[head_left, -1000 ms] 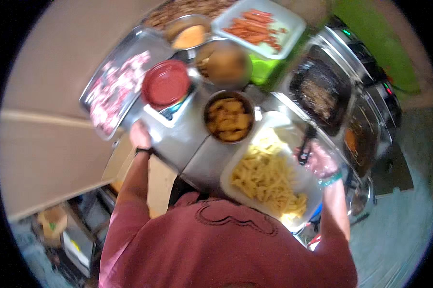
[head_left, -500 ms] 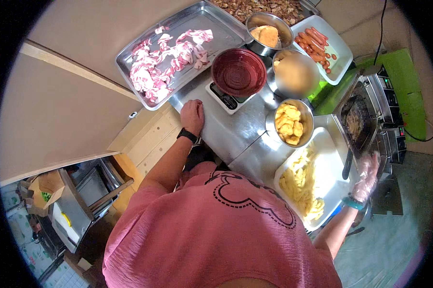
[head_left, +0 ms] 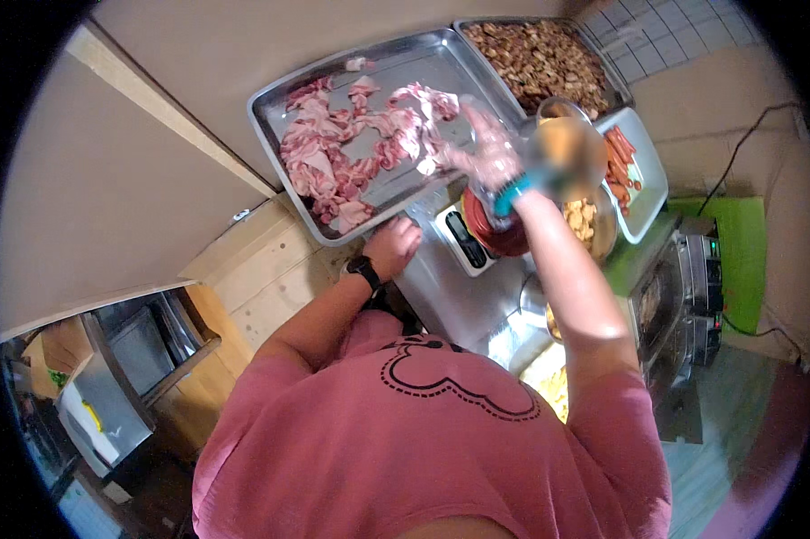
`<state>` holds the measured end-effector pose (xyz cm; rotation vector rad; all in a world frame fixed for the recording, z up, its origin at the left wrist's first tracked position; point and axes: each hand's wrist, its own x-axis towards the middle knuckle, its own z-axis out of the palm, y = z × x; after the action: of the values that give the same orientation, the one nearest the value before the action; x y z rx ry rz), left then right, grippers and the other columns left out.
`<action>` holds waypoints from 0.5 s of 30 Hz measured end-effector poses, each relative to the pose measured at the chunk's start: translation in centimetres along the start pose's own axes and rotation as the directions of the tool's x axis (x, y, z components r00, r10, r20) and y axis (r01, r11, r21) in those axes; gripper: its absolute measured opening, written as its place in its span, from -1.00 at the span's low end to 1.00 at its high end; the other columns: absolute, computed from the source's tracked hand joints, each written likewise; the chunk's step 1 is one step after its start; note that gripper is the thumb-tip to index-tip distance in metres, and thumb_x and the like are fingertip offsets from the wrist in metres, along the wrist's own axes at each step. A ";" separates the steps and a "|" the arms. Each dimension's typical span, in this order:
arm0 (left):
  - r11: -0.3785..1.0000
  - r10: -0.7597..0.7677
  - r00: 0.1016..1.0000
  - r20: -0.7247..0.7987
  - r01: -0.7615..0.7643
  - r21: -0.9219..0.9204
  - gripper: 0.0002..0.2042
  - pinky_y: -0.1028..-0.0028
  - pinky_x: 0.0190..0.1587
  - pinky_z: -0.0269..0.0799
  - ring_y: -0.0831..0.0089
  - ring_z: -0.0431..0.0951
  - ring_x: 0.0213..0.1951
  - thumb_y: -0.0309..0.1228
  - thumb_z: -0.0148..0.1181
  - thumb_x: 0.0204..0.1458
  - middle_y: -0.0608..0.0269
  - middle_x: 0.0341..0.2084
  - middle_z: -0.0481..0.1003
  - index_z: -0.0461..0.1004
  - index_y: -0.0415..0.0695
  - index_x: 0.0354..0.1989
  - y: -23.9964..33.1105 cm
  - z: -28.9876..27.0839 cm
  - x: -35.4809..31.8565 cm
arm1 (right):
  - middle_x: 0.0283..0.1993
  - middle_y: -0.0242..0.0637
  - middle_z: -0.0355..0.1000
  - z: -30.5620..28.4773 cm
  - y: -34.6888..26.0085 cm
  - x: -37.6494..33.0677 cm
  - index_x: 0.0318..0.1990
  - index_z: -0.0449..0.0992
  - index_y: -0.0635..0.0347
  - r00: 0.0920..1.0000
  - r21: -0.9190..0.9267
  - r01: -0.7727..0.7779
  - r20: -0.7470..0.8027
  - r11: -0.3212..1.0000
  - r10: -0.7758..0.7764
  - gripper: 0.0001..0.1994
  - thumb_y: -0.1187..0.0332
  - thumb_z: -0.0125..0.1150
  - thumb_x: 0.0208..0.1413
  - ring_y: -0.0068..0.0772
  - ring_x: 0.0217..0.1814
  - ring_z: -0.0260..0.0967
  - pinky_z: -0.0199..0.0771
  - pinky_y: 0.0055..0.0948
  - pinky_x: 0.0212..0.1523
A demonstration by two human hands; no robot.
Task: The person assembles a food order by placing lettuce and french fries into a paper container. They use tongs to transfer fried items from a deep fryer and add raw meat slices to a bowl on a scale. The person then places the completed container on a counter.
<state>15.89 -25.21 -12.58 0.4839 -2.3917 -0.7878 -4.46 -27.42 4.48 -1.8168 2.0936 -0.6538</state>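
Nearest to us, our left hand (head_left: pixel 396 247) lies flat on the near edge of the steel desk (head_left: pixel 441 305), palm down, fingers loosely curled and holding nothing; a dark watch (head_left: pixel 364 267) sits on its wrist. Just beside it, toward the right, a kitchen scale (head_left: pixel 459 235) stands on the desk with a red bowl (head_left: pixel 504 235) on top of it.

Our right hand (head_left: pixel 481 153), in a thin clear glove with a teal band (head_left: pixel 510 196) at the wrist, reaches out above the bowl to the right end of the meat tray (head_left: pixel 279 112). Its fingers are spread and half open over the nearest strips; we cannot tell whether they have hold of any meat.

The raw meat (head_left: pixel 351 153) lies in pink strips along the tray, mostly toward its left and middle parts. The tray's long axis runs from the near left corner to the far right, along the wall side of the desk.

To the right of the hand a round metal bowl (head_left: pixel 593 220) holds pale yellow pieces, and a white tray (head_left: pixel 643 193) carries sausages (head_left: pixel 622 154). Farthest off, a second steel tray (head_left: pixel 602 76) is full of browned pieces.
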 end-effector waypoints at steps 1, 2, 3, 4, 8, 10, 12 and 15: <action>0.999 -0.031 0.999 0.033 0.030 0.024 -0.88 0.26 -0.29 0.34 0.13 0.36 -0.30 -0.40 -0.02 -0.05 0.09 -0.40 0.31 0.34 -0.16 -0.37 0.3 -0.1 0.2 | 0.19 0.04 0.07 1.6 1.3 2.7 0.20 0.07 0.13 1.000 -0.129 -0.018 -0.004 0.992 0.018 -0.20 0.03 0.26 -0.22 0.01 0.24 0.00 0.00 -0.19 0.22; 0.995 -0.082 0.995 0.060 0.078 0.056 -0.88 0.26 -0.32 0.35 0.14 0.37 -0.32 -0.41 -0.01 -0.06 0.10 -0.41 0.31 0.34 -0.16 -0.37 0.3 -0.2 0.0 | 0.20 0.04 0.05 2.8 1.7 5.1 0.20 0.06 0.13 0.993 -0.154 -0.092 0.064 0.984 0.102 -0.22 -0.02 0.19 -0.18 0.03 0.26 -0.04 -0.01 -0.20 0.22; 0.989 -0.130 0.988 0.088 0.122 0.086 -0.89 0.26 -0.35 0.35 0.16 0.38 -0.34 -0.42 -0.01 -0.06 0.11 -0.42 0.30 0.34 -0.15 -0.37 0.3 -0.3 -0.2 | 0.21 0.05 0.02 3.8 2.0 7.4 0.20 0.06 0.12 0.973 -0.195 -0.164 0.127 0.967 0.191 -0.24 -0.06 0.13 -0.14 0.04 0.28 -0.08 -0.02 -0.21 0.23; 0.993 -0.111 0.990 0.092 0.108 0.041 -0.89 0.26 -0.36 0.36 0.16 0.38 -0.34 -0.41 -0.01 -0.07 0.12 -0.42 0.30 0.34 -0.14 -0.36 0.0 -0.2 -0.3 | 0.23 0.05 0.00 4.7 2.3 9.5 0.20 0.05 0.12 0.942 -0.246 -0.231 0.186 0.941 0.280 -0.25 -0.10 0.07 -0.10 0.05 0.29 -0.11 -0.03 -0.22 0.24; 0.993 -0.110 0.980 0.164 0.116 -0.030 -0.88 0.26 -0.36 0.37 0.16 0.39 -0.35 -0.41 0.01 -0.08 0.15 -0.43 0.30 0.34 -0.12 -0.36 -0.3 0.2 -0.5 | 0.26 0.00 -0.05 11.2 7.7 13.1 0.21 0.06 0.10 0.945 -0.581 -0.019 0.256 0.814 0.204 -0.28 -0.16 -0.10 -0.03 -0.05 0.31 -0.13 -0.04 -0.23 0.23; 0.995 -0.070 0.983 0.167 0.080 -0.054 -0.86 0.26 -0.36 0.38 0.17 0.40 -0.36 -0.39 0.02 -0.08 0.15 -0.43 0.30 0.34 -0.13 -0.35 -0.4 0.1 -0.4 | 0.29 -0.12 -0.09 12.4 7.5 13.9 0.22 0.04 0.05 0.940 -0.643 -0.054 0.225 0.764 0.256 -0.28 -0.20 -0.19 -0.02 -0.16 0.33 -0.16 -0.15 -0.23 0.26; 0.991 -0.098 0.987 0.125 0.109 -0.083 -0.90 0.30 -0.39 0.37 0.22 0.40 -0.37 -0.39 0.01 -0.07 0.18 -0.45 0.29 0.33 -0.12 -0.41 -0.8 0.4 -0.7 | 0.33 -0.21 -0.15 13.3 4.4 14.7 0.23 0.02 0.04 0.902 -0.575 -0.042 0.330 0.817 0.279 -0.24 -0.25 -0.23 -0.05 -0.22 0.36 -0.22 -0.27 -0.24 0.30; 0.989 -0.064 0.987 0.149 0.083 -0.122 -0.83 0.29 -0.37 0.40 0.18 0.42 -0.36 -0.41 0.00 -0.10 0.12 -0.38 0.33 0.36 -0.14 -0.31 -1.2 1.0 -1.1 | 0.25 -0.13 0.00 15.1 0.4 12.3 0.18 0.07 0.14 0.959 -0.336 0.049 0.279 0.940 0.050 -0.26 -0.07 0.07 -0.12 -0.14 0.26 -0.04 -0.02 -0.38 0.23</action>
<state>16.28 -25.18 -14.50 0.4799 -2.4473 -1.0351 0.78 -41.67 -7.71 -1.9452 2.1034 -0.0156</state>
